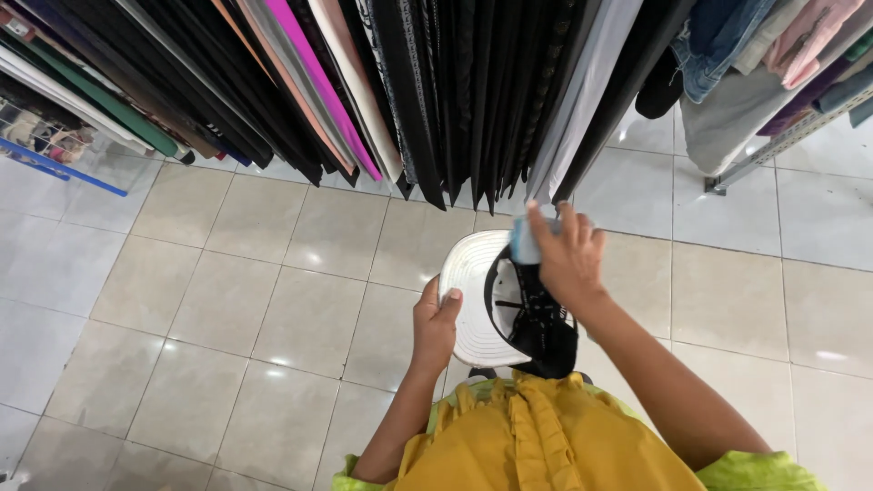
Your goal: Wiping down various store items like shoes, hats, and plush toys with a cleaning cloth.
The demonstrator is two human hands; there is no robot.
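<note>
A cap (475,300) with a white brim and a black mesh crown is held upside down in front of my yellow top. My left hand (435,325) grips the brim's left edge, thumb on top. My right hand (571,259) rests over the cap's opening and pinches a small pale blue tag or card (524,241) at the cap's far edge. The black inner band and strap show inside the cap.
A dense row of hanging garments (436,82), mostly black with pink, beige, green and white ones, fills the top. A second rack (782,136) with jeans and grey clothes stands at the upper right. A wire basket (36,136) sits at the left. Pale floor tiles (236,309) spread below.
</note>
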